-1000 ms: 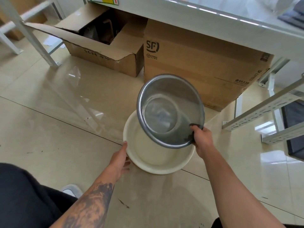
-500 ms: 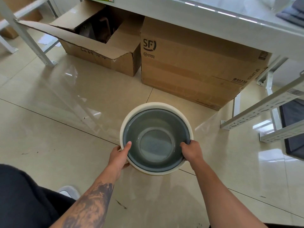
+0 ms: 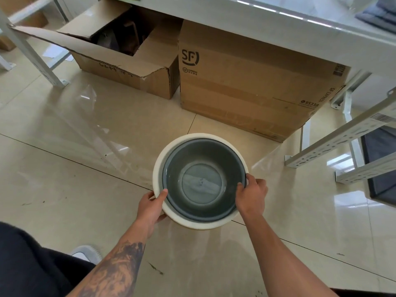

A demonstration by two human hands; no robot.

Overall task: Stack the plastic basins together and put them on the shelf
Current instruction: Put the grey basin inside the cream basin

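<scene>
A grey plastic basin sits nested inside a larger white plastic basin above the tiled floor, in the middle of the view. My left hand grips the white basin's near-left rim, thumb over the edge. My right hand clasps the right rim, fingers over the grey basin's edge. I cannot tell whether the stack rests on the floor or is lifted. A white shelf surface runs across the top of the view.
Two cardboard boxes stand under the shelf: an open box at the left and a closed SF box behind the basins. White metal rack legs stand at the right, another leg at the left. My shoe is near the lower left.
The grey basin, held tilted above the white one by my right hand, has been lowered and nested inside it. Both hands now grip the stack's rims.
</scene>
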